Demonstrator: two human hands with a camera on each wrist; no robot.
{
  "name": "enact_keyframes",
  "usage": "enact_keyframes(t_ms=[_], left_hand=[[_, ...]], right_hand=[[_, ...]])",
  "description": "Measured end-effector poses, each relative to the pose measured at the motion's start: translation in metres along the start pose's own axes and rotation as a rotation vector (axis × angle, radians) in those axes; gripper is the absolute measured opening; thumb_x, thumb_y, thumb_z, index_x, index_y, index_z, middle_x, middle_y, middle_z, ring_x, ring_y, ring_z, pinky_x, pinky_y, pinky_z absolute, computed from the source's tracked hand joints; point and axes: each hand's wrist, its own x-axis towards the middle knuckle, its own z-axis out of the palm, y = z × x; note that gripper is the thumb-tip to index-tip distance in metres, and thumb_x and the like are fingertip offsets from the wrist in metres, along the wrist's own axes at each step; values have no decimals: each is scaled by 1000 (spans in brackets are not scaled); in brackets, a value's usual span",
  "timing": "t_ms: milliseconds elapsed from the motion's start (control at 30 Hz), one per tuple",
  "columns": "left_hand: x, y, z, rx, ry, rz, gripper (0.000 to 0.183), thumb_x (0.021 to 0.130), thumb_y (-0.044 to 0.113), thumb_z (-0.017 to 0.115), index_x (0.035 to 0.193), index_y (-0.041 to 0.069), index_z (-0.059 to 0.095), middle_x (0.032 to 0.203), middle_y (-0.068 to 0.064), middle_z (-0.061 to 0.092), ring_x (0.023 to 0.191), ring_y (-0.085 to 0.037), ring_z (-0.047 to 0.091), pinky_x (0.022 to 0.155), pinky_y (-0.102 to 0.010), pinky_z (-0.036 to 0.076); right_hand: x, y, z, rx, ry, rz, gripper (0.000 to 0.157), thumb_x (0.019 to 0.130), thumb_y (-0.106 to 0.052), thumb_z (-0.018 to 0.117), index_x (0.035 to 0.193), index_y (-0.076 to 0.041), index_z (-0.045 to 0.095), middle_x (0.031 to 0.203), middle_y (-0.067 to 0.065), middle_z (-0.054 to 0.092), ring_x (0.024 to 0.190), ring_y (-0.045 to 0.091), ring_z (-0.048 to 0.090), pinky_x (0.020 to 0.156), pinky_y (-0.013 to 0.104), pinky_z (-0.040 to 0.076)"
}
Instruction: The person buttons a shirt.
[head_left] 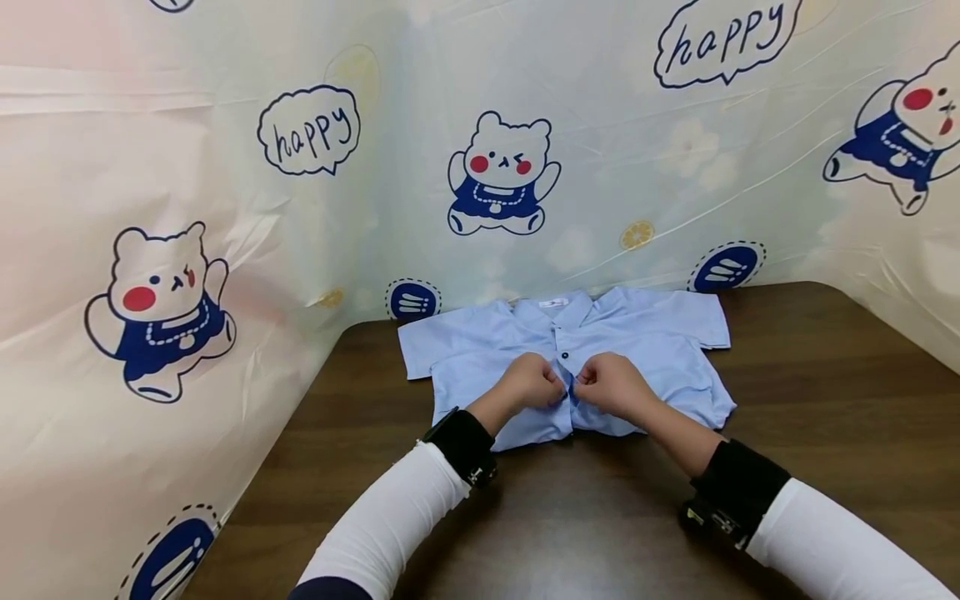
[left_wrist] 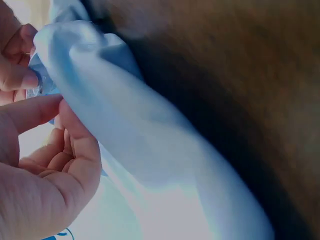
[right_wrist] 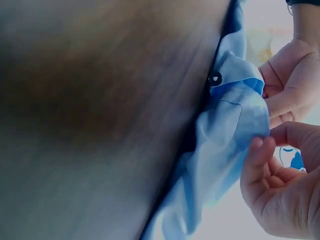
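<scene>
A light blue short-sleeved shirt lies front up on the table, its collar at the far side. Both hands work at its front opening, just below a dark button. My left hand pinches one front edge between thumb and forefinger. Close beside it, my right hand pinches the facing edge; a narrow gap parts the two edges. The right wrist view shows another dark button lower on the shirt. Folds of shirt cloth stand raised next to my left fingers in the left wrist view.
The dark wooden table extends around the shirt. Behind it and at both sides hangs a pale curtain printed with bears and lettering. A black band with a small device circles each wrist.
</scene>
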Motion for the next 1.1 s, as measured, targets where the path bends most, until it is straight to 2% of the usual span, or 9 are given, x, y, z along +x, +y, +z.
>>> enact_keyframes(t_ms=[67,133,233,300,433,633,867,1100], left_hand=[[-2,0,-1,-193,4,-59,22,87,1,66,65,0,69,58,1,58,51,-8,52,50,-20,46],[-3,1,-1,-342,6,-107,11,87,-1,67,79,-6,72,66,-4,64,55,-10,58,56,-23,52],[-3,2,-1,-440,1,-159,8,88,-2,67,88,-9,72,71,-6,65,58,-12,60,60,-25,55],[-3,3,-1,-465,-2,-188,8,88,-2,67,89,-8,71,72,-7,65,59,-12,61,61,-25,55],[-4,5,-1,-506,-8,-225,8,89,-1,66,90,-7,71,74,-7,64,63,-13,61,62,-25,55],[-6,6,0,-550,-5,-216,9,90,-2,64,92,-9,71,78,-7,64,66,-12,60,63,-25,54],[-7,6,3,-600,-11,-219,9,92,-4,62,95,-9,69,86,-8,64,70,-13,60,67,-26,55],[-10,5,6,-599,-38,-211,9,95,4,63,94,-4,67,77,-3,55,68,-11,54,62,-25,51]], right_hand=[[-1,1,-1,95,-24,10,6,81,-3,63,76,-2,67,62,0,60,51,12,54,54,29,47],[-1,2,-1,195,-49,38,7,83,0,62,81,2,68,65,2,62,53,12,56,55,29,50],[0,3,-2,313,-78,72,8,87,1,62,87,6,68,70,5,64,56,13,58,57,30,52],[1,3,-2,346,-87,89,9,89,1,63,88,7,68,74,6,65,58,13,59,57,30,53],[2,3,-3,346,-93,105,10,91,0,63,90,8,68,76,7,65,59,13,60,58,31,54],[3,3,-4,360,-103,117,12,92,0,61,92,9,68,76,7,64,59,12,61,59,30,55],[6,3,-5,466,-168,188,23,98,-4,51,94,12,66,73,7,63,61,12,59,60,29,54],[5,3,-5,418,-176,147,12,89,-1,61,90,9,68,72,3,62,62,11,58,59,28,53]])
